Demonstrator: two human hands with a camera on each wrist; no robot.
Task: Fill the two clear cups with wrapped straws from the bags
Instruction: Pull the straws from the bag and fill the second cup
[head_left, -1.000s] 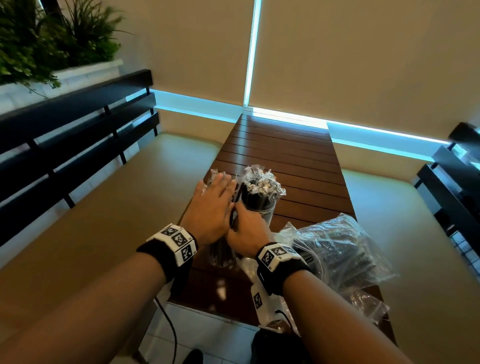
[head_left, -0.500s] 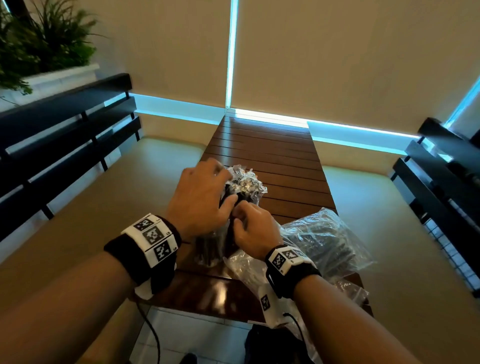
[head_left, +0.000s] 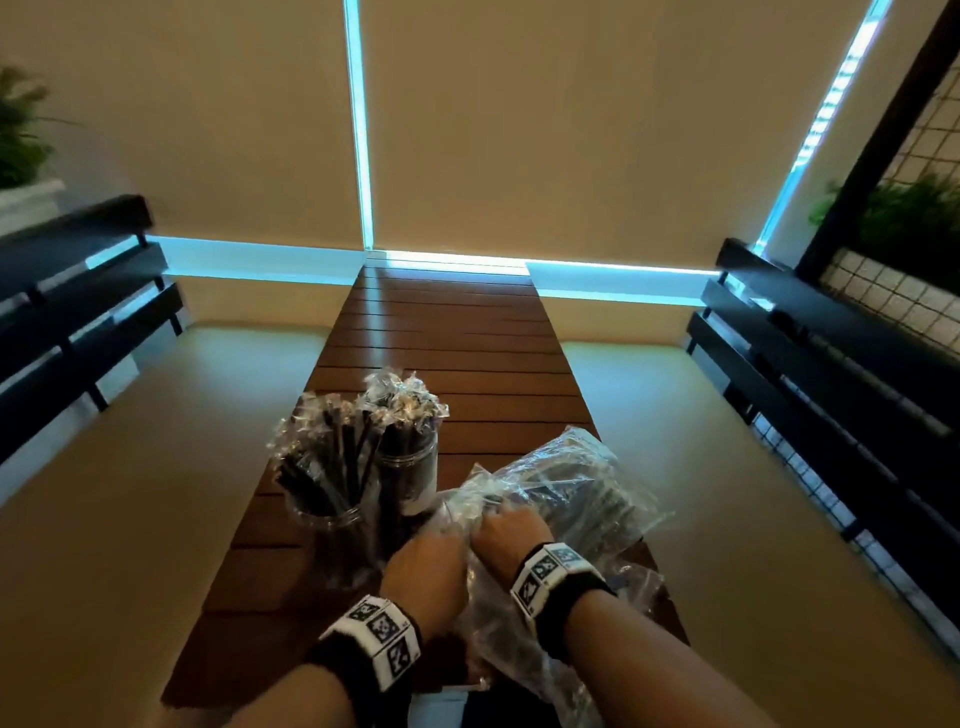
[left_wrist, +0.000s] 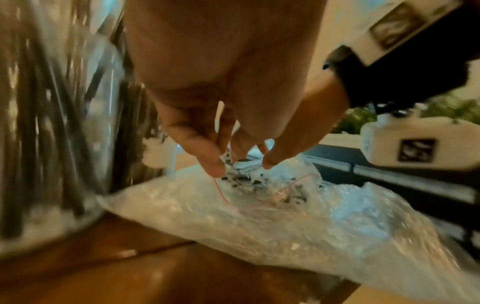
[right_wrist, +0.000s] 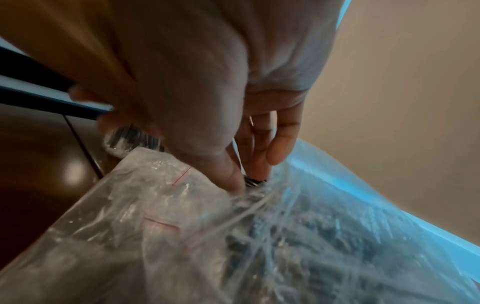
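Note:
Two clear cups stand side by side on the wooden slat table (head_left: 457, 353), the left cup (head_left: 332, 525) and the right cup (head_left: 413, 467). Both hold black straws in clear wrappers. A clear zip bag of wrapped straws (head_left: 566, 493) lies just right of them. Both hands meet at its mouth. My left hand (head_left: 454, 538) pinches the bag's open edge (left_wrist: 223, 164). My right hand (head_left: 496, 514) reaches into the opening, and its thumb and fingers pinch the black ends of wrapped straws (right_wrist: 253, 181). The fingertips are partly hidden by plastic.
A second, crumpled plastic bag (head_left: 636, 587) lies at the table's near right corner. Black slatted bench backs (head_left: 78, 291) (head_left: 810, 353) and beige seats flank the narrow table. The table runs toward the window blinds. The left cup (left_wrist: 52, 133) stands close beside my left hand.
Both hands have left the straws in the cups and moved right and nearer to me, to the bag's mouth. The head view has swung right and tilted up.

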